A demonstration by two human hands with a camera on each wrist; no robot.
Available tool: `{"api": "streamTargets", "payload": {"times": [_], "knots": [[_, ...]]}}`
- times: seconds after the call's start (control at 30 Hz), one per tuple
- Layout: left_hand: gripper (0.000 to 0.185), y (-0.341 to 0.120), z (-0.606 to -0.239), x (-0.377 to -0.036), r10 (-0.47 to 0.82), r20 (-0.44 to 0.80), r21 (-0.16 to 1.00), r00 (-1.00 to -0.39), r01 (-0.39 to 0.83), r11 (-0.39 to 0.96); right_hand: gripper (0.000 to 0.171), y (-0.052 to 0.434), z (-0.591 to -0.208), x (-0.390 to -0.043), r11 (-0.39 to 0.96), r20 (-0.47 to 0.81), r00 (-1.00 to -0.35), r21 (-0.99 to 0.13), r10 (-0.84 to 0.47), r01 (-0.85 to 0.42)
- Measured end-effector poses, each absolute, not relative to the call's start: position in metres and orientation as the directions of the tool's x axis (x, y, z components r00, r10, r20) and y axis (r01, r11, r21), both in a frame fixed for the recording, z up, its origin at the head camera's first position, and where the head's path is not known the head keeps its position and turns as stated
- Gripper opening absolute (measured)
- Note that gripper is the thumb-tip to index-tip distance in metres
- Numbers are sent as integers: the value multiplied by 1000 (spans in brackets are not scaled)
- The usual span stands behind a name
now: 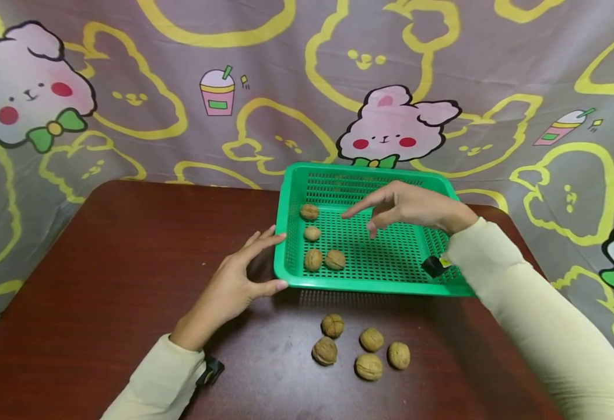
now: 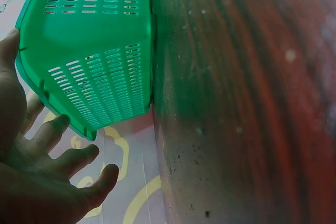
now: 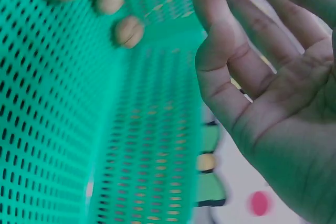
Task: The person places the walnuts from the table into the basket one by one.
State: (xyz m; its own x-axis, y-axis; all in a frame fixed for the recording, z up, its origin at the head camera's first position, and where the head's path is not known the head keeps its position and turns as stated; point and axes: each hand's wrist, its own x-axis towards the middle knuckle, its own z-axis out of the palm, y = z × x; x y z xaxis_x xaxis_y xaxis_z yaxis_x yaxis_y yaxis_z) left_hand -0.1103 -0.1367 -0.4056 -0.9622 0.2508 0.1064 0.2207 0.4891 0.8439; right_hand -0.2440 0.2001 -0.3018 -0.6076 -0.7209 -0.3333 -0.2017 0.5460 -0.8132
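A green plastic basket (image 1: pixel 369 284) with slotted walls stands on the table. Several walnuts (image 1: pixel 335 259) lie inside it toward its left wall. My left hand (image 1: pixel 233 280) is at the basket's left side, thumb by the front corner and index fingertip touching the rim; in the left wrist view its other fingers are spread loosely below the rim. Over the middle of the basket hovers my right hand (image 1: pixel 406 207), palm down, with nothing held. The right wrist view shows its thumb (image 3: pixel 215 61) and index finger bent loosely above the basket floor.
In front of the basket, several more walnuts (image 1: pixel 368 366) sit in a loose group on the dark red-brown table (image 1: pixel 128 280). A patterned cloth (image 1: pixel 286 76) with cartoon rabbits hangs behind the table. Black wrist devices (image 1: pixel 210 371) are worn on both arms.
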Motion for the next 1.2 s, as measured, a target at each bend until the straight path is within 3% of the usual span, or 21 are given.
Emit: {"api": "streamTargets", "payload": {"times": [0.13, 0.33, 0.73, 0.93, 1.2], "knots": [[83, -137, -407, -111, 250, 106, 844, -962, 220, 489, 35, 214, -283, -208, 531, -254, -642, -799, -724, -282], [82, -138, -407, -112, 249, 113, 840, -962, 226, 493, 36, 241, -285, -151, 402, -65, -638, -824, -767, -400], [83, -138, -407, -113, 257, 114, 836, -960, 232, 498, 44, 283, -337, -65, 218, 67, -713, -928, -698, -301], [82, -138, -406, -112, 255, 106, 840, -961, 224, 494, 45, 289, -368, -44, 192, 58, -760, -952, -648, -236], [83, -137, -407, -113, 258, 115, 839, -959, 233, 492, 42, 287, -399, -29, 204, -115, -819, -979, -562, -3]]}}
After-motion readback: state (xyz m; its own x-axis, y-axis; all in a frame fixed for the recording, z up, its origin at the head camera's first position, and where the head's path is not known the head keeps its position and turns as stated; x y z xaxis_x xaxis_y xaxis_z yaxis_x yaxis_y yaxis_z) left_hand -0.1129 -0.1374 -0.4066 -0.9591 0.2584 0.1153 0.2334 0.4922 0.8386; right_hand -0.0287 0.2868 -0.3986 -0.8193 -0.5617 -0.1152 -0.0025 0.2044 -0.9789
